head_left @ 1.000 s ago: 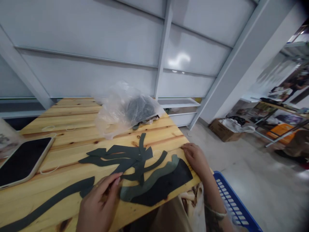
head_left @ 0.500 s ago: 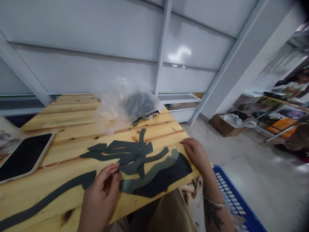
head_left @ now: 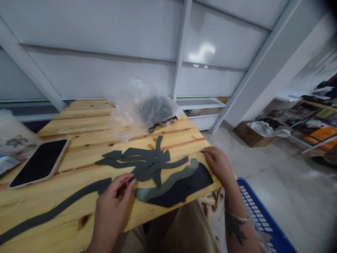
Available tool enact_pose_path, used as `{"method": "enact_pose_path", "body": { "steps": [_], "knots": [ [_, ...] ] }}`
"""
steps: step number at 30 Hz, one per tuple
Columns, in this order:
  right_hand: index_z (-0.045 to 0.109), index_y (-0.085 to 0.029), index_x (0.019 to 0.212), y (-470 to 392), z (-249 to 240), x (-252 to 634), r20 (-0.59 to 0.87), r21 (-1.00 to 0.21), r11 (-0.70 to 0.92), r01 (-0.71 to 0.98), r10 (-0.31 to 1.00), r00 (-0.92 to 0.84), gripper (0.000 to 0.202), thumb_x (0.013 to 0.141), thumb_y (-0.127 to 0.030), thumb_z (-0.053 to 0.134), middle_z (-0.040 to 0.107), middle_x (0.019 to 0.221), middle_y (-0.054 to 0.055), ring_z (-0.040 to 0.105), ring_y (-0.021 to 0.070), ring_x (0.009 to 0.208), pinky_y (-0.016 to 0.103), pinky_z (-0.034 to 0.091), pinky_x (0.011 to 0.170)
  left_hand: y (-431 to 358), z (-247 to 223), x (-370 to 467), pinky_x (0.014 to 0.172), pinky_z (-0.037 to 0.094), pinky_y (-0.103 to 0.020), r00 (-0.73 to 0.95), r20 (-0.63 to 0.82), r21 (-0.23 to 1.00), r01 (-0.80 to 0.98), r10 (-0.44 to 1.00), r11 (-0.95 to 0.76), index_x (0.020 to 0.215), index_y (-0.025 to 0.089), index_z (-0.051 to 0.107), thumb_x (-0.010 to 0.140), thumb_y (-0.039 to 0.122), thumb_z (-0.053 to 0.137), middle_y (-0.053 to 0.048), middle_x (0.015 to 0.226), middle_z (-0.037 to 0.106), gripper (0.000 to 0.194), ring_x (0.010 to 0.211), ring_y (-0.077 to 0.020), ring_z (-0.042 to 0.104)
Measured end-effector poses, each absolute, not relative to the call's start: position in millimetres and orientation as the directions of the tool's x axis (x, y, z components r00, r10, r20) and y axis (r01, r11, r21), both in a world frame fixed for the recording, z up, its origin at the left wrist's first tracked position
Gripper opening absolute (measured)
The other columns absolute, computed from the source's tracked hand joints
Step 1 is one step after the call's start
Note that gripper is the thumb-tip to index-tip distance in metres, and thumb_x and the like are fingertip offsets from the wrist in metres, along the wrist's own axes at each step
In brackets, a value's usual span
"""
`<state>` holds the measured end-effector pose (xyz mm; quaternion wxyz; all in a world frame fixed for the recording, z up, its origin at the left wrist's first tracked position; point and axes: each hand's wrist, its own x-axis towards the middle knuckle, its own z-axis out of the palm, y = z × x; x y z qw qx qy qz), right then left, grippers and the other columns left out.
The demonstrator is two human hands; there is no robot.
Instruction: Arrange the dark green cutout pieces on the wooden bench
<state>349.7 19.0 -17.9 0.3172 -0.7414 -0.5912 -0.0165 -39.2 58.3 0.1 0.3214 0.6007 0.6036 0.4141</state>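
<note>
My left hand [head_left: 114,202] hovers low over the wooden table, thumb and forefinger slightly apart, their tips at the near edge of several dark green cut pieces [head_left: 143,168]. Those flat, curved pieces lie overlapping in a loose cluster. Behind the hand, a long dark green strip [head_left: 58,209] curves off to the left, its right end partly hidden by my fingers. Closer to my right hand lies a black panel [head_left: 181,186] with a paler green wavy strip [head_left: 168,181] along its upper edge. My right hand [head_left: 217,162] rests loosely on the table's right edge, fingers extended, apart from the panel.
A crumpled clear plastic bag [head_left: 147,109] with dark contents sits at the back of the table [head_left: 86,126]. On the left lie a phone [head_left: 39,163], thin pale loops, and a printed plastic bag [head_left: 18,135]. Below right stands a blue basket [head_left: 263,214]; farther off, a cardboard box [head_left: 255,135].
The camera view has shifted a little, so the table things appear farther right. Both hands keep nearly the same places beside the pieces, which look unmoved.
</note>
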Motion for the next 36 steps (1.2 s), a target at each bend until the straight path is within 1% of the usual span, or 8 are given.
{"method": "enact_pose_path", "body": {
  "steps": [5, 9, 12, 15, 20, 24, 30, 36],
  "knots": [
    [0.075, -0.020, 0.103, 19, -19, 350, 0.416, -0.464, -0.080, 0.882, 0.860, 0.297, 0.029, 0.095, -0.027, 0.047, 0.073, 0.114, 0.008, 0.064, 0.0234, 0.108, 0.039, 0.048, 0.100, 61, -3, -40, 0.088, 0.055, -0.033, -0.086, 0.085, 0.922, 0.385, 0.993, -0.046, 0.099, 0.024, 0.071, 0.070, 0.064, 0.070, -0.004, 0.103, 0.078, 0.050, 0.101, -0.0247, 0.072],
    [0.075, -0.020, 0.103, 19, -18, 350, 0.395, -0.472, -0.090, 0.877, 0.868, 0.302, 0.030, 0.095, -0.028, 0.047, 0.072, 0.114, 0.008, 0.064, 0.0233, 0.108, 0.039, 0.047, 0.099, 61, -3, -42, 0.084, 0.054, -0.033, -0.086, 0.046, 0.900, 0.436, 0.995, -0.004, 0.095, 0.026, 0.074, 0.068, 0.067, 0.070, -0.003, 0.100, 0.079, 0.050, 0.098, -0.0248, 0.071],
    [0.074, -0.020, 0.104, 19, -17, 350, 0.383, -0.478, -0.097, 0.873, 0.871, 0.307, 0.030, 0.096, -0.029, 0.047, 0.072, 0.114, 0.008, 0.063, 0.0235, 0.109, 0.039, 0.046, 0.100, 60, 0, -41, 0.085, 0.054, -0.033, -0.100, 0.046, 0.897, 0.443, 0.994, 0.003, 0.093, 0.026, 0.076, 0.067, 0.068, 0.069, -0.002, 0.100, 0.079, 0.050, 0.099, -0.0247, 0.071],
    [0.075, -0.019, 0.104, 19, -17, 350, 0.390, -0.482, -0.096, 0.871, 0.867, 0.311, 0.030, 0.096, -0.029, 0.047, 0.072, 0.114, 0.008, 0.063, 0.0239, 0.108, 0.040, 0.046, 0.101, 60, 3, -39, 0.081, 0.055, -0.032, -0.124, 0.051, 0.896, 0.444, 0.991, 0.009, 0.091, 0.026, 0.077, 0.065, 0.068, 0.070, -0.002, 0.099, 0.079, 0.050, 0.096, -0.0248, 0.071],
    [0.075, -0.020, 0.103, 19, -18, 350, 0.405, -0.472, -0.089, 0.877, 0.862, 0.305, 0.030, 0.096, -0.028, 0.047, 0.073, 0.113, 0.008, 0.064, 0.0240, 0.107, 0.040, 0.046, 0.099, 58, 8, -38, 0.070, 0.054, -0.030, -0.134, 0.103, 0.873, 0.488, 0.986, -0.024, 0.086, 0.026, 0.079, 0.065, 0.071, 0.069, -0.002, 0.089, 0.079, 0.051, 0.076, -0.0210, 0.067],
    [0.075, -0.020, 0.103, 20, -18, 350, 0.396, -0.476, -0.094, 0.874, 0.865, 0.309, 0.030, 0.095, -0.028, 0.047, 0.073, 0.113, 0.008, 0.064, 0.0241, 0.108, 0.040, 0.047, 0.100, 57, 11, -38, 0.070, 0.054, -0.030, -0.112, 0.147, 0.859, 0.507, 0.983, -0.070, 0.083, 0.027, 0.080, 0.066, 0.073, 0.068, -0.002, 0.082, 0.078, 0.051, 0.065, -0.0185, 0.062],
    [0.075, -0.019, 0.103, 19, -17, 348, 0.404, -0.477, -0.084, 0.875, 0.863, 0.302, 0.031, 0.095, -0.027, 0.047, 0.073, 0.113, 0.009, 0.064, 0.0241, 0.107, 0.040, 0.047, 0.099, 58, 11, -38, 0.068, 0.054, -0.029, -0.108, 0.132, 0.870, 0.489, 0.985, -0.063, 0.081, 0.028, 0.080, 0.064, 0.074, 0.069, -0.002, 0.084, 0.079, 0.050, 0.072, -0.0209, 0.068],
    [0.075, -0.020, 0.104, 19, -18, 350, 0.392, -0.474, -0.093, 0.876, 0.868, 0.304, 0.031, 0.095, -0.028, 0.046, 0.072, 0.114, 0.008, 0.064, 0.0240, 0.108, 0.041, 0.047, 0.101, 58, 10, -38, 0.066, 0.053, -0.028, -0.103, 0.129, 0.868, 0.493, 0.986, -0.062, 0.080, 0.028, 0.080, 0.065, 0.071, 0.069, -0.001, 0.084, 0.079, 0.047, 0.074, -0.0208, 0.069]
  ]
}}
